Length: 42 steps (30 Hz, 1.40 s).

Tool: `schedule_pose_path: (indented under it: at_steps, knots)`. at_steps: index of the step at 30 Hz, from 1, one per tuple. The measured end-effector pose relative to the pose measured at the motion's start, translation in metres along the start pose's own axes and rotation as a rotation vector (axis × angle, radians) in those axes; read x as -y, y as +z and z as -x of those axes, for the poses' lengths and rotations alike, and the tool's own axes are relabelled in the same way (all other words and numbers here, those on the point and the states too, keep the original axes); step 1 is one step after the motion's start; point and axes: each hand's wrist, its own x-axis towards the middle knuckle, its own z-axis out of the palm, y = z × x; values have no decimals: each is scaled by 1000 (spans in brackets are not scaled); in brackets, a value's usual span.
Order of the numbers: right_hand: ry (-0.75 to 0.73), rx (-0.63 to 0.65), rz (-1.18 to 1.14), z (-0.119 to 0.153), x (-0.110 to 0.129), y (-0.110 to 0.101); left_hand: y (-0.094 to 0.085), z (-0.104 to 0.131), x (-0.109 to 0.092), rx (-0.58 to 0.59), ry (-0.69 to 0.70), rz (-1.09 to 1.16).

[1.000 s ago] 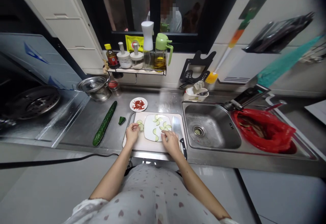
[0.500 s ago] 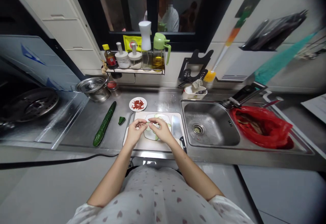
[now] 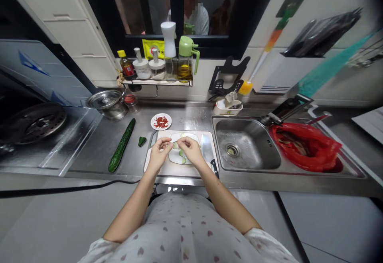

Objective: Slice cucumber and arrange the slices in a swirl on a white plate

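My left hand (image 3: 160, 154) and my right hand (image 3: 189, 150) meet over a white plate (image 3: 174, 158) on the cutting board (image 3: 167, 170). Both are closed in a pinch, fingertips almost together, on a thin pale-green cucumber slice (image 3: 175, 145); my fingers partly cover it. More cucumber slices (image 3: 183, 159) lie on the plate, some hidden under my right hand. A knife (image 3: 207, 147) with a black handle rests along the board's right side. Left of the board are a cut cucumber end (image 3: 141, 141) and a long cucumber (image 3: 122, 145).
A small plate of chopped red pieces (image 3: 161, 122) stands behind the board. To the right are the sink (image 3: 248, 135) and a red plastic bag (image 3: 308, 147). A steel pot (image 3: 110, 105) stands at the back left, and a shelf (image 3: 158, 82) carries bottles and jars.
My fingertips have shifted slightly over the plate, and a curved slice shows more clearly between my hands. The whole view has moved a little; the other things stay in place.
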Motion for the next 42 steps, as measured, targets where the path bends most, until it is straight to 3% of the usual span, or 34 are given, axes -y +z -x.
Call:
schedule_pose_path:
  at_steps: [3, 7, 14, 18, 23, 30, 42]
  knots:
    - [31, -37, -60, -1, 4, -2, -1, 2, 1, -14, -62, 4]
    - [16, -61, -59, 1, 9, -4, 4, 7, -3, 75, -224, 79]
    - [-21, -16, -27, 6, 6, -5, 15, 8, -9, 200, -485, 351]
    - [-23, 7, -6, 7, 2, -8, 15, 6, -9, 224, -547, 461]
    - [13, 66, -12, 11, 9, -12, 15, 7, -10, 181, -476, 429]
    - [41, 70, -16, 12, 9, -12, 16, 7, -10, 85, -236, 245]
    - [93, 69, 4, 9, 3, -12, 19, 9, -3, 61, -27, 100]
